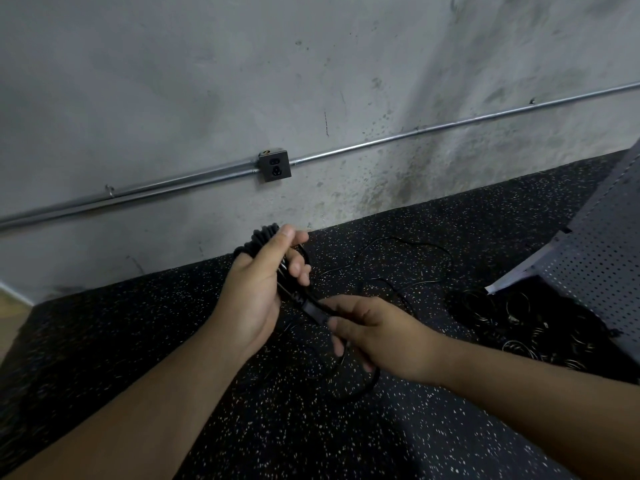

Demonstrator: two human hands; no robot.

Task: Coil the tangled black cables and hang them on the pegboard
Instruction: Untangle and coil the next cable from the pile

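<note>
Black rubber-sheathed cable (265, 235), gathered into a thick bundle of loops, is sitting in the left hand (254, 296). That hand's fingers are curling round the bundle and its thumb is lying along the top. The bundle is standing roughly upright, its upper end poking out past the thumb toward the wall. From the palm, a straight stretch with a thicker moulded plug body (311, 306) is running down and to the right into the right hand (377, 337), which is pinching it between thumb and bent fingers. Under that hand a slack loop (360, 389) is drooping.

Both hands are hovering over a black rubber floor flecked with pale specks (311, 438). Thin loose black cable strands (398, 251) are trailing across it to the right, toward a tangled heap of black cables (519, 323). The heap is lying at the foot of a grey perforated metal pegboard (595, 271), which is leaning at the right edge. Behind, a stained grey concrete wall (207, 81) is carrying a slanting metal conduit pipe (415, 133) and a dark square outlet box (274, 166).
</note>
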